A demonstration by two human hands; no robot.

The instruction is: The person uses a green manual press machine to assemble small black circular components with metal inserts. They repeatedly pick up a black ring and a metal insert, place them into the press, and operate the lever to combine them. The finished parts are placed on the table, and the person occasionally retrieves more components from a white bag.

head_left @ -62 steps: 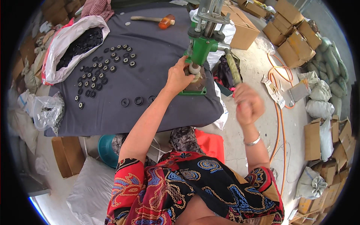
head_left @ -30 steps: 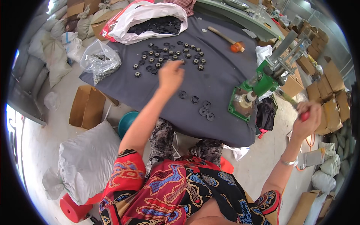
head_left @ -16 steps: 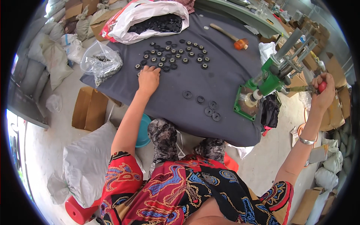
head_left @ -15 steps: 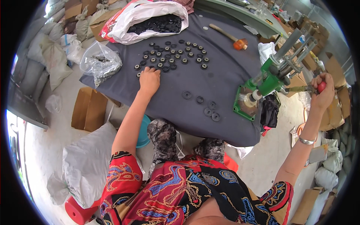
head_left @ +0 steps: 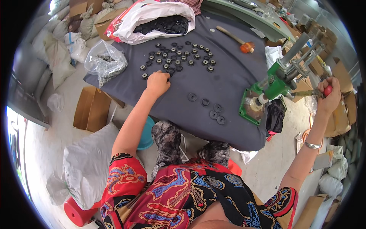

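Reaching across the grey surface [head_left: 228, 76], the left hand [head_left: 157, 83] rests knuckles up at the near edge of a spread of black rings [head_left: 179, 57], its fingertips curled onto the closest ring [head_left: 169, 72]; whether that grip has actually closed on the ring cannot be told. Four more loose rings [head_left: 209, 108] lie flat to the right of this hand, toward the green press [head_left: 267, 93]. The right hand [head_left: 329, 97] is clenched around the red knob [head_left: 327, 91] of the press lever [head_left: 310, 92], whose long axis runs roughly level from the grip back toward the press. Beyond the spread sits a white bag [head_left: 152, 19] of black parts, and a hammer [head_left: 236, 39] lies slantwise.
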